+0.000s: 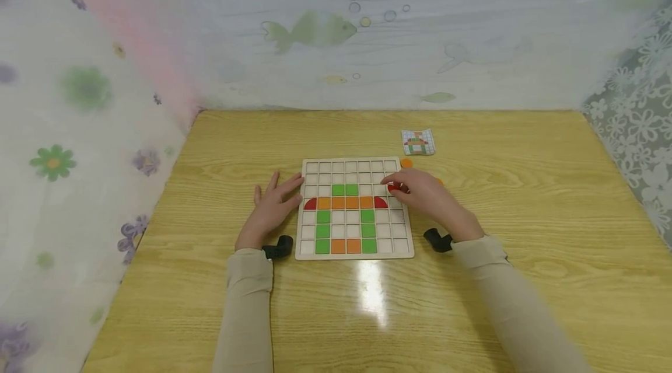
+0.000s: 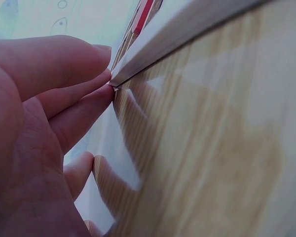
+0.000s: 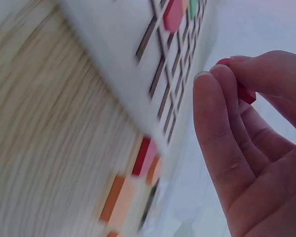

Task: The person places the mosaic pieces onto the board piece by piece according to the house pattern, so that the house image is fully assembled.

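A pale wooden grid board [image 1: 352,167] lies on the table, with green squares [image 1: 322,230], orange squares [image 1: 345,202] and two rounded red tiles [image 1: 311,204] set in its cells. My left hand [image 1: 268,211] is spread at the board's left side, its fingertips touching the edge. Over the right part of the grid, my right hand [image 1: 433,197] pinches a red tile [image 1: 391,188] between thumb and fingers. That tile shows partly in the right wrist view, above the board surface, the rest covered by the fingers.
Behind the board's right corner lies a small picture card [image 1: 418,142] with a coloured grid pattern. Loose orange tiles [image 1: 406,163] sit by the right edge; the right wrist view also shows a loose red tile [image 3: 145,157] there. A patterned wall covering [image 1: 325,69] stands behind the table.
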